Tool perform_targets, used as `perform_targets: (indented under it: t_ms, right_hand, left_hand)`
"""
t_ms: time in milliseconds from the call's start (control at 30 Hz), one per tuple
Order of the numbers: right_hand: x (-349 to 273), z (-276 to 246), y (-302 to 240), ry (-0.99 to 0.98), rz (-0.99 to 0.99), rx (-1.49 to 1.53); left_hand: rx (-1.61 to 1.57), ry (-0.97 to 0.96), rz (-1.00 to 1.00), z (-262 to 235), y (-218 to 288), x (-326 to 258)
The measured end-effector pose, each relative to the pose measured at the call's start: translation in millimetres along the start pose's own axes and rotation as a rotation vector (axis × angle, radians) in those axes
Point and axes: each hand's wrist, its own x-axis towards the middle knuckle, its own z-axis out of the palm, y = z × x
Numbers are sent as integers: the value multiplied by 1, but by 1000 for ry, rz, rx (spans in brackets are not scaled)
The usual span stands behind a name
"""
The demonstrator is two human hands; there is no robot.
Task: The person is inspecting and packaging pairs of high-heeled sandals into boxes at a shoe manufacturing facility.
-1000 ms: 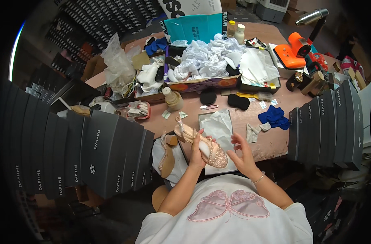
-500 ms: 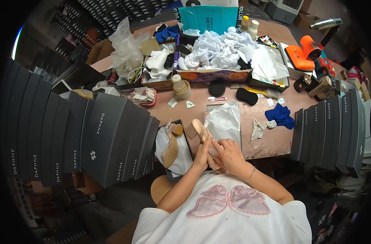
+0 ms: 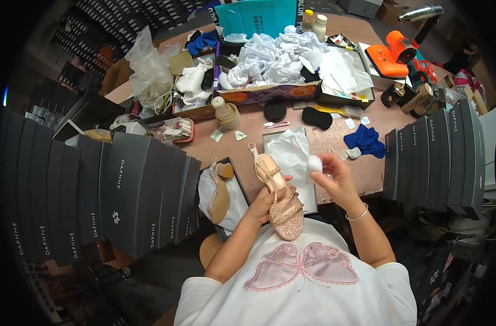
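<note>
At the near side of the table (image 3: 370,174), left hand (image 3: 263,204) supports the glittery sandal (image 3: 288,227), fingers curled around its underside, toe pointing near. Right of it, right hand (image 3: 338,175), forearm raised, pinches a white wad (image 3: 314,163) between thumb and fingers. Versus half a second ago: right hand off the sandal; insole now faces up.
</note>
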Motion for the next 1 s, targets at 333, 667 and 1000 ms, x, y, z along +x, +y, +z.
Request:
perform_targets:
  t_ms: [333, 667, 1000]
  right_hand:
    - [-7, 35, -9, -401, -540, -634]
    - [-43, 44, -1, -594, -382, -519]
    - [-49, 36, -4, -646, -213, -437]
  left_hand:
    - [-462, 30, -114, 23, -1, -17]
    - [-562, 51, -38, 21, -12, -22]
    - [-447, 54, -126, 25, -18, -20]
